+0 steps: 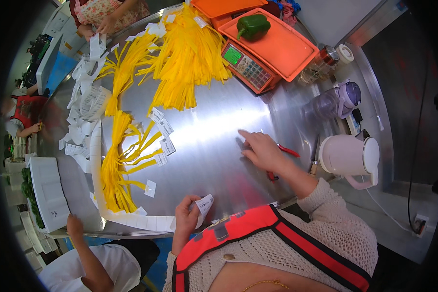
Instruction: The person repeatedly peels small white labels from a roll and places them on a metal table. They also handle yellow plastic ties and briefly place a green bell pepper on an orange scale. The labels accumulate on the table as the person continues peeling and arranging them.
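My left hand (pixel 187 215) grips the end of a long strip of white printed labels (pixel 142 222) at the table's near edge; one label (pixel 204 205) sticks up from the fingers. Over the steel table, my right hand (pixel 264 151) has its index finger stretched out and thumb apart, with nothing seen in it. Red handles (pixel 288 150) of a hand tool show beside and below that wrist, partly hidden. To the left lies a bundle of yellow flat ties (pixel 113 160), several with white labels (pixel 166 145) stuck to their ends.
More yellow ties (pixel 189 54) are piled at the back, beside an orange scale (pixel 252 69) bearing a green bell pepper (pixel 253 26). A purple bottle (pixel 335 100), a knife (pixel 314 160) and an electric kettle (pixel 346 155) stand or lie at right. A co-worker's hand (pixel 75 226) touches a white foam box (pixel 47 193).
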### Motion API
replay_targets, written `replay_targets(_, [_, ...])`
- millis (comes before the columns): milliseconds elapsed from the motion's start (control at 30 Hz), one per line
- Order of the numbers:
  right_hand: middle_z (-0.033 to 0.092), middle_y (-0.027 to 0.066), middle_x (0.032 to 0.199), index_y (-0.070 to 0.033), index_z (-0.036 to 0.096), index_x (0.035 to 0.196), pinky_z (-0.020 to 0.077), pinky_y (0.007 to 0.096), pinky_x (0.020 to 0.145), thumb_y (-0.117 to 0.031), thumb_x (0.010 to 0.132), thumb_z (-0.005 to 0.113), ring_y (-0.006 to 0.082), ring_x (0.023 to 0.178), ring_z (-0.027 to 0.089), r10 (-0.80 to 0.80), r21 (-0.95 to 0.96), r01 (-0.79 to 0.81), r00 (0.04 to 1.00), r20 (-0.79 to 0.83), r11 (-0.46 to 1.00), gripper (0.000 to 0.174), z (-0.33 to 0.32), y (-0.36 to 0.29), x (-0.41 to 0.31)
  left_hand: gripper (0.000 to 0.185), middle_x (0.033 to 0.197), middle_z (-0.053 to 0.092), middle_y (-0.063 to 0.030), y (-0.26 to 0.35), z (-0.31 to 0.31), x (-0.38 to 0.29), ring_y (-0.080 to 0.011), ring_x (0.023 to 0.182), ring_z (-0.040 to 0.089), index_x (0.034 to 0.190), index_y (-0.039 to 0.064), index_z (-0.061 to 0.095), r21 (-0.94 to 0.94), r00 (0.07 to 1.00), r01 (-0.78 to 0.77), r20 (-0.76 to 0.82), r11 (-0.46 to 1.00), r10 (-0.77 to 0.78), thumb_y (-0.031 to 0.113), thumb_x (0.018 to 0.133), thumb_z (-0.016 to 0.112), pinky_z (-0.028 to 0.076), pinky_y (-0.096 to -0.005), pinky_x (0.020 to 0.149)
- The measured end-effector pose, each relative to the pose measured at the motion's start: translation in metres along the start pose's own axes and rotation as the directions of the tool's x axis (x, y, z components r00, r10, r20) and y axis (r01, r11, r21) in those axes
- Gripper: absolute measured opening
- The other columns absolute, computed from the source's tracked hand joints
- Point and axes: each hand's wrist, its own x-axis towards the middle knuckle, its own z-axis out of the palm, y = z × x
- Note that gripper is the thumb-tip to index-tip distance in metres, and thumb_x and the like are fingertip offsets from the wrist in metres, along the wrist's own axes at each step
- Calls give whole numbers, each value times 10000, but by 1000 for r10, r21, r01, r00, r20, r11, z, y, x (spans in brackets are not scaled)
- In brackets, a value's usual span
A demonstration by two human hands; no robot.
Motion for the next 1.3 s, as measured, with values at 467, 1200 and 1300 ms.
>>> replay_targets(467, [667, 196, 967, -33, 640, 976, 546, 478, 797, -177, 913, 571, 377, 938, 667, -23, -418, -341, 751, -660, 842, 171, -164, 79, 141, 145, 889, 668, -87, -3, -3, -10, -135, 851, 620, 988, -8, 657, 16, 996, 28, -81, 999, -27, 9, 856, 601, 498, -279, 780])
replay_targets(1200, [693, 169, 973, 15, 659, 1000, 533, 401, 839, -114, 867, 582, 350, 931, 660, -165, -134, 118, 885, -436, 984, 201, -179, 44, 175, 112, 870, 665, -61, 6, -3, -3, -118, 828, 603, 977, 8, 652, 135, 996, 16, -87, 991, -5, 22, 875, 607, 501, -283, 765])
replay_targets(1300, [645, 162, 1169, -18, 657, 1080, 518, 403, 895, -108, 866, 588, 327, 1049, 633, -418, -82, 412, 904, -91, 908, 242, -129, -27, 157, 113, 887, 661, -54, 15, -2, -5, -117, 844, 597, 975, 7, 648, 26, 995, 41, -87, 999, -39, 11, 870, 608, 497, -282, 766])
